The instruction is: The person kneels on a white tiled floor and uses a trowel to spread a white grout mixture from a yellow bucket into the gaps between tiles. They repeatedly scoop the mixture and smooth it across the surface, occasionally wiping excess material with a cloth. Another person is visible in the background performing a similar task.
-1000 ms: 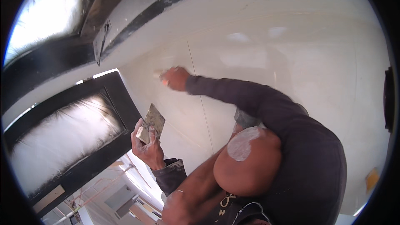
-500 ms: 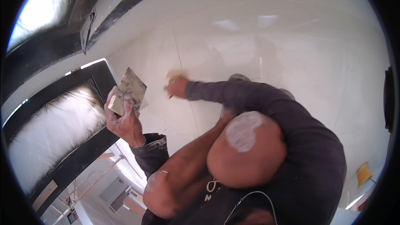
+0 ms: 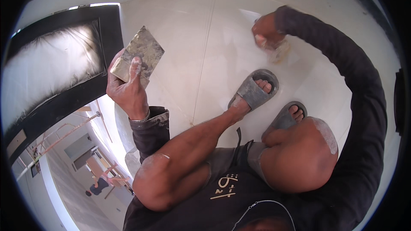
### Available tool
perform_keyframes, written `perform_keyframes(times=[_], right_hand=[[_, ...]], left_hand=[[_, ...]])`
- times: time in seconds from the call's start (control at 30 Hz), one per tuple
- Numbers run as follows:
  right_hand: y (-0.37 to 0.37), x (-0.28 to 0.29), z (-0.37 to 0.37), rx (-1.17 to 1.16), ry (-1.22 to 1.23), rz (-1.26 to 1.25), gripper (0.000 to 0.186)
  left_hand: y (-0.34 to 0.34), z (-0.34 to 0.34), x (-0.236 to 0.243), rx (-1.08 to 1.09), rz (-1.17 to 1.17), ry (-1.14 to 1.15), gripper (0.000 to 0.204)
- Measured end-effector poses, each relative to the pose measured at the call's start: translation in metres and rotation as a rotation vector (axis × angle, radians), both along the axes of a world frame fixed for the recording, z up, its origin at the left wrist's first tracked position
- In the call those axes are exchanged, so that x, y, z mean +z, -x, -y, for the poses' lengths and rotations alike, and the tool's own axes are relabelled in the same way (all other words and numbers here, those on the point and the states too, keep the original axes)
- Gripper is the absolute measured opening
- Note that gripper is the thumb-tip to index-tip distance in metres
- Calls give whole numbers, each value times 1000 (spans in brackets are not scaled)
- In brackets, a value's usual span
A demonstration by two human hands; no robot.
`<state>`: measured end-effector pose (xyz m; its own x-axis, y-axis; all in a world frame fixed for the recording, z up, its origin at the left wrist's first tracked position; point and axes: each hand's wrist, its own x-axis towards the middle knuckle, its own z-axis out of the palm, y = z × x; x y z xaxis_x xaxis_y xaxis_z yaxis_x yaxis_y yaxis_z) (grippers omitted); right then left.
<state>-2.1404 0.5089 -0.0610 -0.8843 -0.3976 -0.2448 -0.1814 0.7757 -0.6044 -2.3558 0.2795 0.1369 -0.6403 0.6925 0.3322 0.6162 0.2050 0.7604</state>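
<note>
My left hand (image 3: 130, 87) grips a flat, square-cornered board (image 3: 147, 51), its face smeared with grey and cream residue. The thumb lies across the board, which is held tilted up off the floor. Over to the right, my right hand (image 3: 267, 34) is closed, smeared by motion, and low over the pale floor (image 3: 180, 72). From it sticks out a thin yellowish piece (image 3: 282, 52), too blurred to name. Whether that piece touches the floor I cannot tell. White dust coats the left fingers.
My grey slippers (image 3: 257, 87) stand on the floor between my hands. A dark frame (image 3: 113, 34) with plastic sheeting (image 3: 55, 53) is on the left. Lower left, pinkish scaffolding (image 3: 55, 137) shows beyond it, and a distant person (image 3: 100, 186). Thin lines cross the floor.
My right hand has swung from near the board across to the right with the yellowish piece. The view has shifted, so both slippers show fully. My left hand still holds the board.
</note>
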Motion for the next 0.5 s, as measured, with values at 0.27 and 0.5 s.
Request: perform_keyframes(times=[0.27, 0.5], right_hand=[[204, -20, 35, -599, -105, -671, 13], [184, -52, 105, 147, 208, -43, 16]], left_hand=[[-3, 2, -2, 84, 11, -91, 32], [12, 33, 0, 204, 4, -166, 32]])
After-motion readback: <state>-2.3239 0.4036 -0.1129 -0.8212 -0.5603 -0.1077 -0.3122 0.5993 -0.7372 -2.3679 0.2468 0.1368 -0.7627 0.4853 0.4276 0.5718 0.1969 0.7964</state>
